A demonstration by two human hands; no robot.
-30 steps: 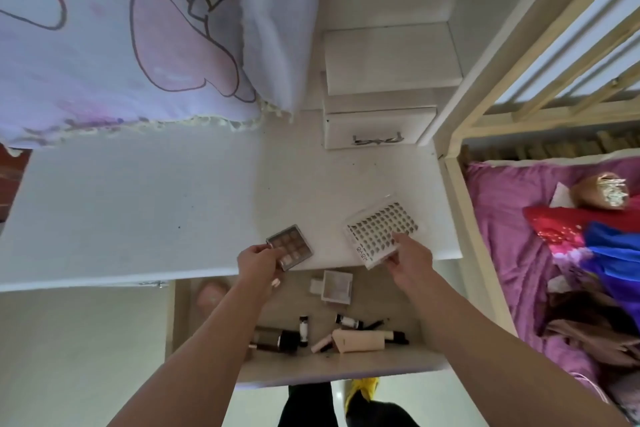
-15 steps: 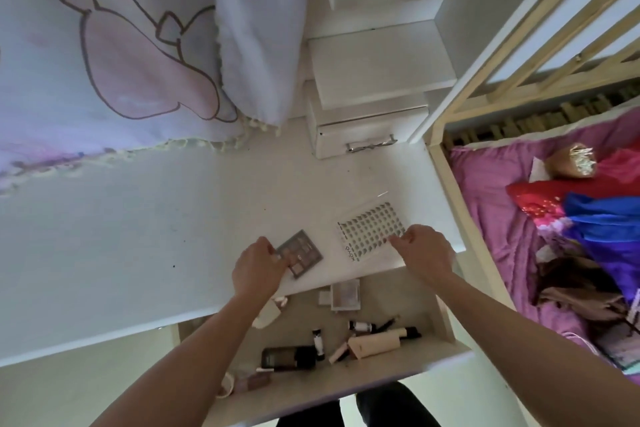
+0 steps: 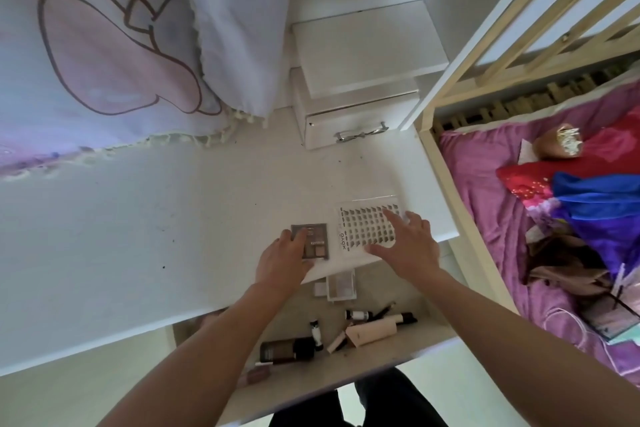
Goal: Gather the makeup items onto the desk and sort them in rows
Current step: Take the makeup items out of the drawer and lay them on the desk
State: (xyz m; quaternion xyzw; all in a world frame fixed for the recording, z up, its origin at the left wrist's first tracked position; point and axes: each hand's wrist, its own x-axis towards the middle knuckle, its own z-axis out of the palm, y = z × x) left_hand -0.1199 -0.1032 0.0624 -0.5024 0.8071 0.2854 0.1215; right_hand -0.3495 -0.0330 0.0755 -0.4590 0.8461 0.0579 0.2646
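Note:
A small brown eyeshadow palette (image 3: 313,240) lies flat on the white desk (image 3: 145,218) near its front edge. My left hand (image 3: 282,262) rests on the palette's near left corner with straight fingers. Just right of it lies a clear lash tray (image 3: 367,229) with rows of dark lashes. My right hand (image 3: 405,246) hovers over or touches the tray's right side, fingers spread. Below the desk edge an open drawer (image 3: 388,357) holds a dark bottle (image 3: 285,350), a beige tube (image 3: 372,329), a small white box (image 3: 341,288) and several small tubes.
A small white drawer unit (image 3: 356,128) with a metal handle stands at the back of the desk. A patterned curtain (image 3: 104,52) hangs over the desk's left rear. A wooden bed frame (image 3: 460,204) with pink bedding and clothes borders the right.
Both items went from being held above the drawer to lying flat on the desk. My fingers have straightened over them. The view has tilted, showing more of the drawer.

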